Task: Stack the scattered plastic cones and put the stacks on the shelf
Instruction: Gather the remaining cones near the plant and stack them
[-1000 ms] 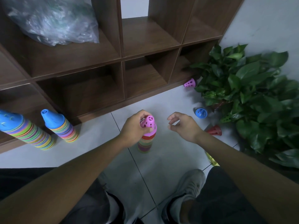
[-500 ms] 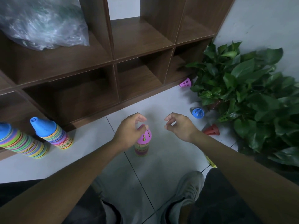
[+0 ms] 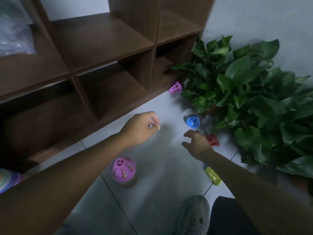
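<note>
Your left hand [image 3: 141, 127] has let go of the pink-topped stack [image 3: 124, 172], which stands near you on the floor. It is loosely curled, holding nothing. Your right hand [image 3: 197, 143] spreads its fingers beside the red cone [image 3: 213, 139], right of the stack.

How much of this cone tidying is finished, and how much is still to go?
Partly done. A pink-topped stack stands on the floor, and another stack shows at the left edge. Both hands are empty: the right hand reaches toward the loose cones, the left hand hovers. Still loose: blue cone, red cone, pink cone, yellow cone. No stack visibly sits inside the shelf.
</note>
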Motion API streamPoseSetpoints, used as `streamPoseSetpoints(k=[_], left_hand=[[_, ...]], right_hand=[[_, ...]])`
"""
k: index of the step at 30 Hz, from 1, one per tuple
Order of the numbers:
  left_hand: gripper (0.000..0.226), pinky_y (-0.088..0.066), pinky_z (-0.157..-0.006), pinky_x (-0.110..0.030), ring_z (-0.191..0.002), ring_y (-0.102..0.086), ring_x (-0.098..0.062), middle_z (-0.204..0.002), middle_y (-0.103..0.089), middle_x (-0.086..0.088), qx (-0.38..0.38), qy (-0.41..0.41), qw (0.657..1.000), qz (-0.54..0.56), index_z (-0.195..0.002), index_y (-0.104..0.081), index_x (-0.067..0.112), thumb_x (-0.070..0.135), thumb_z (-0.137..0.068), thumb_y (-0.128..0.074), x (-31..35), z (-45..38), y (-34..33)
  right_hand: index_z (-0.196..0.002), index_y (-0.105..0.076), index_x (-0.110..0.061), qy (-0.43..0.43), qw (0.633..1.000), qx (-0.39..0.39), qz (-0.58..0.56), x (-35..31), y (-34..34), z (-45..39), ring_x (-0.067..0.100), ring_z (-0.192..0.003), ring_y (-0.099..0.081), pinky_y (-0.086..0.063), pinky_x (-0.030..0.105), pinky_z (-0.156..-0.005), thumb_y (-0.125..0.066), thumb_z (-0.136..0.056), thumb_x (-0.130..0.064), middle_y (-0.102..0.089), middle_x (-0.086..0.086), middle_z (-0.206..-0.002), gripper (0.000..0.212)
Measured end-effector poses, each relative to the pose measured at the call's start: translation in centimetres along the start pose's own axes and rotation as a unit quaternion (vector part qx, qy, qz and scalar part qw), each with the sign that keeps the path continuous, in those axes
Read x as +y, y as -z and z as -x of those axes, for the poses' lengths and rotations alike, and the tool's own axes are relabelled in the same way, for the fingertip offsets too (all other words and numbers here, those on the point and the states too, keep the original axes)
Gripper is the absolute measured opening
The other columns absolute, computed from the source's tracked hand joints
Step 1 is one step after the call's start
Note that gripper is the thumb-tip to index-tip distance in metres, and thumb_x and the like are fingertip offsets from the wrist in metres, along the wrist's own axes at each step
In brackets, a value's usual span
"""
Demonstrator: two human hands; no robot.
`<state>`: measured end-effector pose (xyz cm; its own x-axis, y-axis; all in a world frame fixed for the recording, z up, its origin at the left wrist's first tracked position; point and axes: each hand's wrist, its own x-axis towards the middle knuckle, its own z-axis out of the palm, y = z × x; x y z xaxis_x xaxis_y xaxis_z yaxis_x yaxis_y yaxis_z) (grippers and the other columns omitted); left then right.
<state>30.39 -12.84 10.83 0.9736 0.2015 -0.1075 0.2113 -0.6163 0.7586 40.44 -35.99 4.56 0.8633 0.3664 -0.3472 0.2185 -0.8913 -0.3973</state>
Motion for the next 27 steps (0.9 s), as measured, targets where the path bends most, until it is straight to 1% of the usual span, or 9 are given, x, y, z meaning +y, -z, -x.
streamPoseSetpoints(k=[4,8,12,15,18,20,21,24,27], left_hand=[[0.018,-0.055,-0.085,-0.03,-0.093,-0.065,-0.014,-0.103,-0.069,0.009,-0.048,0.004,0.999,-0.012,-0.106,-0.066,0.023,0.031,-0.09,-0.071,0.8,-4.6,-3.6],[0.036,-0.051,-0.095,-0.034,-0.106,-0.062,-0.021,-0.121,-0.063,0.001,-0.114,0.004,0.993,-0.03,-0.123,-0.059,0.025,0.033,-0.091,-0.071,1.4,-9.0,-7.9],[0.058,-0.045,-0.105,-0.041,-0.123,-0.053,-0.029,-0.136,-0.05,-0.007,-0.164,-0.007,0.982,-0.093,-0.142,-0.046,0.034,0.042,-0.09,-0.068,1.2,-13.7,-12.3],[0.07,-0.04,-0.111,-0.045,-0.135,-0.042,-0.033,-0.149,-0.038,-0.008,-0.189,0.011,0.974,-0.124,-0.152,-0.033,0.041,0.046,-0.09,-0.066,0.7,-16.7,-15.3],[0.079,-0.03,-0.118,-0.049,-0.148,-0.021,-0.036,-0.164,-0.014,-0.009,-0.203,0.021,0.969,-0.142,-0.156,-0.019,0.047,0.049,-0.091,-0.064,0.5,-19.2,-17.7],[0.081,-0.026,-0.12,-0.051,-0.151,-0.011,-0.038,-0.167,-0.003,-0.01,-0.209,0.027,0.968,-0.136,-0.156,-0.015,0.049,0.052,-0.091,-0.063,0.5,-20.7,-19.2],[0.081,-0.024,-0.121,-0.051,-0.151,-0.009,-0.038,-0.167,0.0,-0.009,-0.211,0.028,0.968,-0.135,-0.156,-0.014,0.049,0.054,-0.091,-0.062,0.4,-21.4,-20.0],[0.079,-0.022,-0.122,-0.049,-0.151,-0.009,-0.038,-0.167,0.003,-0.006,-0.222,0.026,0.966,-0.128,-0.156,-0.015,0.049,0.06,-0.091,-0.059,-0.1,-22.8,-22.7],[0.076,-0.021,-0.122,-0.048,-0.15,-0.01,-0.04,-0.167,-0.001,-0.006,-0.232,0.023,0.964,-0.128,-0.155,-0.019,0.049,0.062,-0.091,-0.058,-0.7,-23.1,-24.2]], right_hand=[[-0.133,-0.053,-0.019,-0.036,0.999,0.023,0.022,3.6,-0.8,-1.8,0.027,-0.122,-0.048,-0.04,0.034,-0.101,-0.066,-0.093,-0.03,-0.051,0.008,-0.13,0.044],[-0.14,-0.044,-0.024,-0.085,0.995,0.044,0.026,7.4,-1.9,-4.0,0.031,-0.133,-0.037,-0.031,0.04,-0.111,-0.065,-0.087,-0.036,-0.05,0.01,-0.138,0.058],[-0.137,-0.042,-0.029,-0.15,0.986,0.067,0.008,11.0,-2.5,-6.7,0.035,-0.132,-0.036,-0.033,0.043,-0.106,-0.04,-0.069,-0.055,-0.044,0.008,-0.142,0.074],[-0.147,-0.035,-0.029,-0.175,0.983,0.056,-0.009,12.8,-3.0,-7.9,0.039,-0.138,-0.028,-0.032,0.047,-0.109,-0.045,-0.078,-0.054,-0.033,0.013,-0.151,0.074],[-0.149,-0.032,-0.033,-0.164,0.982,0.083,-0.042,13.9,-3.9,-8.5,0.04,-0.143,-0.025,-0.028,0.046,-0.113,-0.059,-0.083,-0.041,-0.034,0.016,-0.155,0.072],[-0.154,-0.029,-0.031,-0.161,0.982,0.091,-0.045,14.4,-4.2,-8.8,0.04,-0.145,-0.024,-0.027,0.043,-0.114,-0.066,-0.087,-0.032,-0.025,0.02,-0.159,0.077],[-0.155,-0.027,-0.031,-0.162,0.981,0.089,-0.05,14.7,-4.4,-9.1,0.04,-0.145,-0.025,-0.028,0.044,-0.114,-0.068,-0.087,-0.03,-0.021,0.02,-0.16,0.079],[-0.154,-0.028,-0.033,-0.198,0.974,0.074,-0.083,15.4,-4.9,-9.9,0.045,-0.135,-0.041,-0.038,0.046,-0.111,-0.069,-0.088,-0.031,-0.017,0.015,-0.161,0.078],[-0.141,-0.044,-0.026,-0.179,0.977,0.072,-0.094,15.5,-6.0,-10.3,0.037,-0.129,-0.048,-0.042,0.046,-0.108,-0.064,-0.085,-0.032,-0.035,0.007,-0.148,0.06]])
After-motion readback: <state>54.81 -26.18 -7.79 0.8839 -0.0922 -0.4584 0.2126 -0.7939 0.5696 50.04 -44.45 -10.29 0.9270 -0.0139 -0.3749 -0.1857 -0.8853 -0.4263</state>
